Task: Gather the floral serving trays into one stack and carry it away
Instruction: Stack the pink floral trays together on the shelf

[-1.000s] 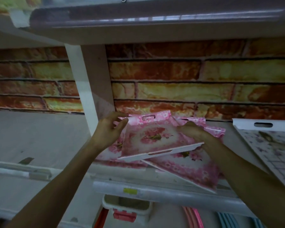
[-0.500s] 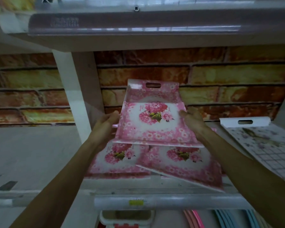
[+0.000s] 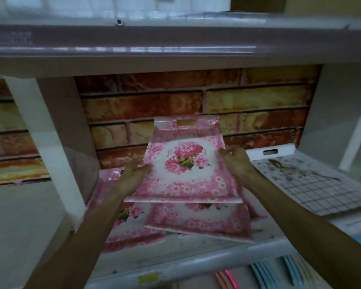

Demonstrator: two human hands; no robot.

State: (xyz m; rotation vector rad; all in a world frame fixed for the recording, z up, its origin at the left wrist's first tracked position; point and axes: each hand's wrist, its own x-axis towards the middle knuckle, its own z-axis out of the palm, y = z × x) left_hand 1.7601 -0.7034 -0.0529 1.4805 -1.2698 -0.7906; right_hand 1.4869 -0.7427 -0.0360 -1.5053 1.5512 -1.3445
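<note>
We are lifting the top pink tray [image 3: 183, 174] higher, our left hand [image 3: 131, 176] and right hand [image 3: 236, 161] gripping its sides above two more trays [image 3: 196, 220] lying on the shelf [image 3: 196, 261].

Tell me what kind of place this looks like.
Probably a housewares shop. The shelf's front rail carries a yellow price tag, several identical pink floral trays sit together beside a white grid-pattern tray, and coloured flat goods stand on the shelf below.

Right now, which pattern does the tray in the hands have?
Pink flowers around a white centre on the held tray, head view.
</note>
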